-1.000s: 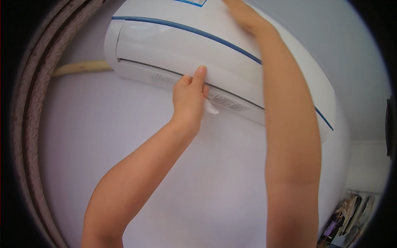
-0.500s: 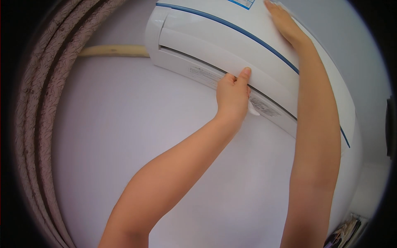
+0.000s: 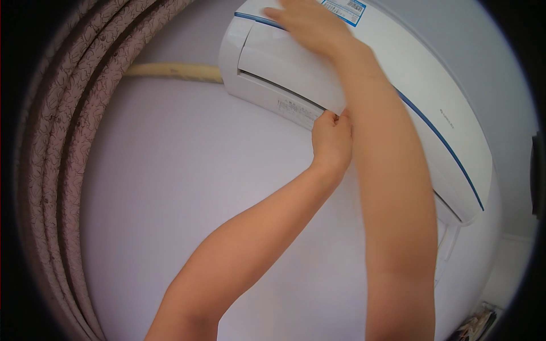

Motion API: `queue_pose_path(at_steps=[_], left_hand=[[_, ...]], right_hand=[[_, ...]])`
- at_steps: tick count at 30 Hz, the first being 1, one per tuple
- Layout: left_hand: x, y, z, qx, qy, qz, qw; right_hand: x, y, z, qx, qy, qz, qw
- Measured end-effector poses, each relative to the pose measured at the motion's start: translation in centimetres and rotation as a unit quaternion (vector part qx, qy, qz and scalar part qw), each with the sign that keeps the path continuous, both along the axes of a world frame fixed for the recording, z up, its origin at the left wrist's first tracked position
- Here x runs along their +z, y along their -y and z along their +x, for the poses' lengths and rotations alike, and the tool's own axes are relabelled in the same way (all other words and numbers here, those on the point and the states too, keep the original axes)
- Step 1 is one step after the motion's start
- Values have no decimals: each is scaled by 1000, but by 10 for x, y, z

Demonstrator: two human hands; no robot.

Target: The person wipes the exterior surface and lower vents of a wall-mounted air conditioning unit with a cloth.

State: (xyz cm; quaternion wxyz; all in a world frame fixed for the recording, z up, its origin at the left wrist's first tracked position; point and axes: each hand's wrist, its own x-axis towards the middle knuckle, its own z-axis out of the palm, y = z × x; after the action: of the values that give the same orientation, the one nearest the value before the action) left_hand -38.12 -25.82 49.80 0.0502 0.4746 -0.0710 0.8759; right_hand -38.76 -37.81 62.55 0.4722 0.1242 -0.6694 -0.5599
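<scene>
A white wall-mounted air conditioner (image 3: 449, 113) with a blue trim line runs along the top of the view. My left hand (image 3: 331, 142) is closed on its lower edge at the outlet slot, thumb on the front side. Part of that hand is covered by my right forearm. Across the front panel, toward the unit's left end, reaches my right hand (image 3: 313, 28). Its fingers are apart and slightly blurred, near the blue trim; whether they touch the panel I cannot tell. A blue-edged label (image 3: 344, 10) sits on the panel beside the right hand.
A pale wrapped pipe (image 3: 176, 71) leads left from the unit along the white wall (image 3: 227, 159). Patterned pink-brown curtains (image 3: 74, 170) hang at the far left. A dark object (image 3: 536, 176) shows at the right rim. Blurred items (image 3: 478, 325) lie at the lower right.
My right hand has swept left across the panel, from beyond the label to the unit's left end. My left hand keeps its hold. The white scrap under it is now out of sight.
</scene>
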Motion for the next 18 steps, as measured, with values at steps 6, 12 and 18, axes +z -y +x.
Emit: queue_pose_path(at_steps=[6,12,18], left_hand=[[-11,38,11,65,-34,-144,987],[-13,40,11,56,-31,-144,987],[-14,41,9,51,-25,-158,986]], right_hand=[[77,-66,111,-62,-162,-46,984],[91,-75,104,-50,-238,-82,967],[43,-24,17,-56,-140,51,987]])
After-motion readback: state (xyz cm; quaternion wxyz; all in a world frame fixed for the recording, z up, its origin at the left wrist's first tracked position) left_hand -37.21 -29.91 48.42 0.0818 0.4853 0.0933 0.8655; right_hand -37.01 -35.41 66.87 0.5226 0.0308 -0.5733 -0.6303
